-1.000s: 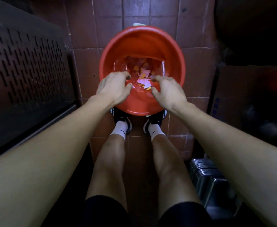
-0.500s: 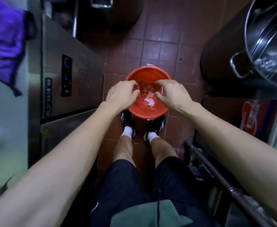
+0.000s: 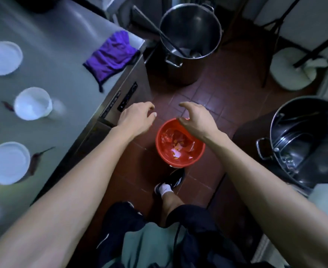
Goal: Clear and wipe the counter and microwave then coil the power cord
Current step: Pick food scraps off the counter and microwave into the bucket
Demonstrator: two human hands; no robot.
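A red bucket (image 3: 195,156) with paper scraps in its bottom stands on the tiled floor below me. My left hand (image 3: 137,118) hovers over the counter's corner, left of the bucket, fingers loosely curled and holding nothing. My right hand (image 3: 195,119) hangs above the bucket's far rim, fingers apart and empty. A purple cloth (image 3: 112,56) lies crumpled at the steel counter's (image 3: 66,74) far edge. White dishes (image 3: 3,58) (image 3: 32,106) (image 3: 7,163) sit on the counter with dark chilli-like bits (image 3: 36,161) between them. No microwave or cord shows.
A tall steel pot (image 3: 190,35) with a ladle stands on the floor beyond the counter. Another large steel pot (image 3: 310,140) sits at the right. My foot in a black shoe (image 3: 172,179) is just behind the bucket. A round pale stool seat (image 3: 291,70) is at far right.
Both hands have let go of the bucket's rim and lifted above it. The view has risen, so the counter top with cloth and dishes has come into sight.
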